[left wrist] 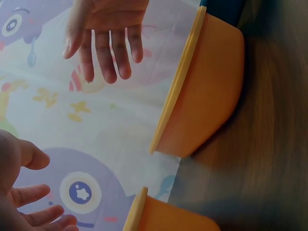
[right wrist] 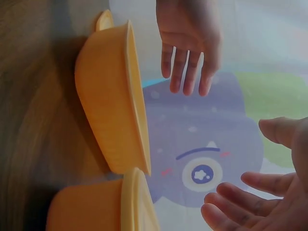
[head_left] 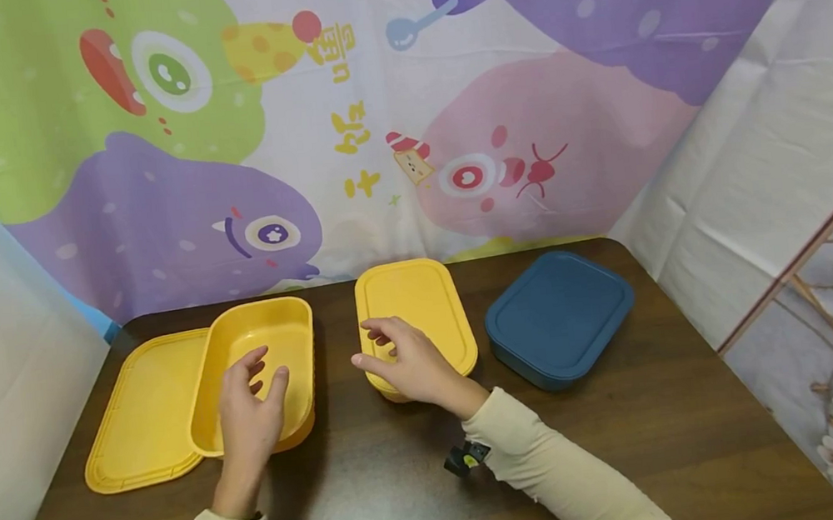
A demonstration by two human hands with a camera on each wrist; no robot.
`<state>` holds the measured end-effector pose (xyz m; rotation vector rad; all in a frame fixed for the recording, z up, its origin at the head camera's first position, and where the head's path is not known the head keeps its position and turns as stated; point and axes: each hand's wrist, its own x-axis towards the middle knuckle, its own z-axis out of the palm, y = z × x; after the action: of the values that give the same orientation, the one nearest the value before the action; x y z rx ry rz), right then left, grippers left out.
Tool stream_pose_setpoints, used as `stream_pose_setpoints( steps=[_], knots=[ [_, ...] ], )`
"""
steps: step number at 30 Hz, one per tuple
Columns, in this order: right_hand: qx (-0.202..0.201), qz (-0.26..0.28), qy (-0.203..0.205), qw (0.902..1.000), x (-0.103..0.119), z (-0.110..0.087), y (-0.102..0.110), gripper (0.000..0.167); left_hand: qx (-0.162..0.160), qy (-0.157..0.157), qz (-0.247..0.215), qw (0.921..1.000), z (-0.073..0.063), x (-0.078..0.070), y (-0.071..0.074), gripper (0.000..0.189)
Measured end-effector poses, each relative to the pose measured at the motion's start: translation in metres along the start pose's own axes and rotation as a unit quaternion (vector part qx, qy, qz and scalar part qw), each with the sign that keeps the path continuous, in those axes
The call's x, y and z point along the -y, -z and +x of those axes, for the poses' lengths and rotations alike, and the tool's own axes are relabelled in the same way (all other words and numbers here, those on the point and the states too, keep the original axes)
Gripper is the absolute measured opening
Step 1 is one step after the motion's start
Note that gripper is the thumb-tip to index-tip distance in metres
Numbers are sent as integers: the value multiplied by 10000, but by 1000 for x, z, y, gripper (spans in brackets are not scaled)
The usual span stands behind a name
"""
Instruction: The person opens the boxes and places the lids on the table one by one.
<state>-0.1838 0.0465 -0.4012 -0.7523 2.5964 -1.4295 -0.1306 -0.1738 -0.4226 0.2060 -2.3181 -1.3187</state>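
My left hand [head_left: 252, 410] hovers over the uncovered yellow food container [head_left: 293, 372], fingers loosely bent and holding nothing. That container's inside shows bare yellow walls and floor. Its flat yellow lid [head_left: 141, 412] lies to the left, with one edge by the container's side. My right hand [head_left: 413, 362] is above the near part of a second yellow container [head_left: 412, 294], which has its lid on. Nothing is between the right thumb and fingers. In the right wrist view both hands are above the rims, the right hand [right wrist: 262, 192] nearer the camera.
A dark blue lidded container [head_left: 559, 317] stands at the right of the brown wooden table [head_left: 379, 498]. A cartoon-printed cloth [head_left: 383, 230] hangs right behind the table's back edge. Pale cloth walls [head_left: 744, 145] rise at the sides.
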Motion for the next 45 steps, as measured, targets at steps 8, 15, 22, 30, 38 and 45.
stream_pose_setpoints(
  steps=[8,15,22,30,38,45],
  knots=[
    [-201,-79,-61,9997,-4,-2,7,53,312,128,-79,9994,-1,-6,-13,40],
    [-189,-145,64,9997,-7,-7,9,54,397,13,-89,9992,-4,-11,-27,39],
    [-266,-370,-13,9990,-14,-11,11,54,715,146,-55,9973,-7,-14,-40,42],
    [-310,-396,-188,9986,-19,-16,17,56,843,67,-70,9964,-11,-15,-50,43],
    [-389,-474,-275,9977,-27,-19,21,58,952,-86,-91,9954,-14,-18,-57,42],
    [-433,-470,-407,9971,-34,-22,25,61,971,-223,-74,9950,-18,-18,-66,39]
  ],
)
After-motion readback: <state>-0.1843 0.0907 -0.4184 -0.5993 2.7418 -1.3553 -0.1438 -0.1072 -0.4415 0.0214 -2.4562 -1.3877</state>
